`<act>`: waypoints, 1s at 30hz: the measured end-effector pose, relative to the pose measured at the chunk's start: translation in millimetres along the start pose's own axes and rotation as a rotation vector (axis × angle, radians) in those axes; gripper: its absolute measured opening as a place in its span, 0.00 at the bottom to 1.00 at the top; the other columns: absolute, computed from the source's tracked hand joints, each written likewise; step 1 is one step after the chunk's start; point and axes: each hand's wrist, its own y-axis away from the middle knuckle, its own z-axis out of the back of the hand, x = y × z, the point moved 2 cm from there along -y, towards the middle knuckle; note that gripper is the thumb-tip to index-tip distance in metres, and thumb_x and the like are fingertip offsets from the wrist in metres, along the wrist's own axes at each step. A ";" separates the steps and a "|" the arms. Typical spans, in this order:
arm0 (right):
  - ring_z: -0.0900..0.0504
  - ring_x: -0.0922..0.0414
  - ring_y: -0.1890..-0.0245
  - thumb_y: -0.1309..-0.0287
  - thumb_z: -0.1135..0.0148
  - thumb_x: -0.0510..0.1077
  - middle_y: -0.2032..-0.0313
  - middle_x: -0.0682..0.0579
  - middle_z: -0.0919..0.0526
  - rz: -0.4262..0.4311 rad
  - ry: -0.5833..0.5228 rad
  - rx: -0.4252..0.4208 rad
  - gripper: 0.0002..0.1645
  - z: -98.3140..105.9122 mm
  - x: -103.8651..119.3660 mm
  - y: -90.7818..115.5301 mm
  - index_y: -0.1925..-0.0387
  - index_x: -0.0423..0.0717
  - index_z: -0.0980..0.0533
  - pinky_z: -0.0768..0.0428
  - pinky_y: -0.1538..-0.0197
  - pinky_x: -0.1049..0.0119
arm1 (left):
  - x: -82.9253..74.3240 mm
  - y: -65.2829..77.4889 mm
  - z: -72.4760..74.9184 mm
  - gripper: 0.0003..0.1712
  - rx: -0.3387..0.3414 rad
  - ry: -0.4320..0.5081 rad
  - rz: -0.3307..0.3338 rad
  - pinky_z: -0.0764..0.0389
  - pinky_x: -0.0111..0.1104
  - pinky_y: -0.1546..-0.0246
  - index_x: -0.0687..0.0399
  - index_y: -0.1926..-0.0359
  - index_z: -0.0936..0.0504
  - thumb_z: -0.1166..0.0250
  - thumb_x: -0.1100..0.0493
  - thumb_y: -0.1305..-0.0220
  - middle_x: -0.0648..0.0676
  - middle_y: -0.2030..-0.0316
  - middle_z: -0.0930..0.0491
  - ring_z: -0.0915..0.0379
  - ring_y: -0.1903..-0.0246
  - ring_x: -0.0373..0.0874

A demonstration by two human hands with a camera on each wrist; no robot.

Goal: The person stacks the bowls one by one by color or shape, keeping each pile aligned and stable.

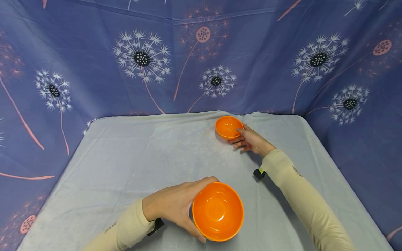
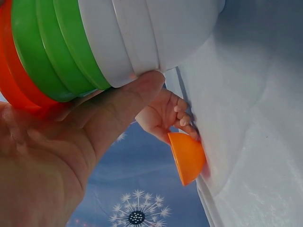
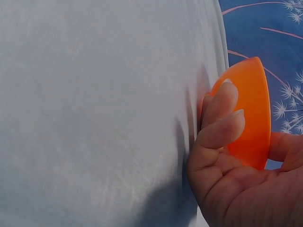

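My left hand (image 1: 177,200) grips a stack of nested bowls from its left side, thumb and fingers spread round it. From above only the orange top bowl (image 1: 217,211) shows. The left wrist view reveals green bowls (image 2: 52,47) under it and white bowls (image 2: 161,38) at the bottom. Toward the back of the table, my right hand (image 1: 252,141) pinches a single orange bowl (image 1: 226,126) by its right side. Its thumb is at the rim, and the fingers (image 3: 222,127) lie against the outside. That bowl is upright, at or just above the cloth; contact cannot be made out.
A pale grey cloth (image 1: 141,157) covers the table, with slight wrinkles. Behind and at both sides hangs a blue curtain (image 1: 260,62) with dandelion prints. A small black wrist camera (image 1: 259,173) sits below the right forearm.
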 end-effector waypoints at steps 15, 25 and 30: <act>0.18 0.53 0.74 0.23 0.64 0.54 0.50 0.35 0.22 0.009 -0.008 -0.020 0.29 -1.0 -0.4 -1.6 0.28 0.63 0.59 0.25 0.79 0.69 | 0.6 -0.6 -0.2 0.57 0.007 0.006 0.009 0.30 0.30 0.46 0.49 0.35 0.42 0.18 0.49 0.65 0.41 0.44 0.31 0.34 0.47 0.32; 0.19 0.55 0.77 0.23 0.64 0.53 0.52 0.35 0.21 0.027 0.030 -0.031 0.30 -3.5 2.0 2.4 0.27 0.60 0.60 0.28 0.82 0.70 | 1.1 -0.8 -0.5 0.57 0.001 -0.002 -0.001 0.30 0.29 0.46 0.48 0.36 0.42 0.18 0.49 0.66 0.40 0.45 0.31 0.34 0.47 0.31; 0.19 0.55 0.78 0.24 0.63 0.54 0.53 0.35 0.21 0.048 0.075 -0.036 0.32 -6.3 5.2 9.8 0.27 0.60 0.60 0.29 0.82 0.71 | 1.2 -0.9 -0.6 0.57 -0.001 -0.015 -0.004 0.30 0.29 0.46 0.49 0.36 0.42 0.18 0.49 0.66 0.41 0.45 0.31 0.33 0.47 0.32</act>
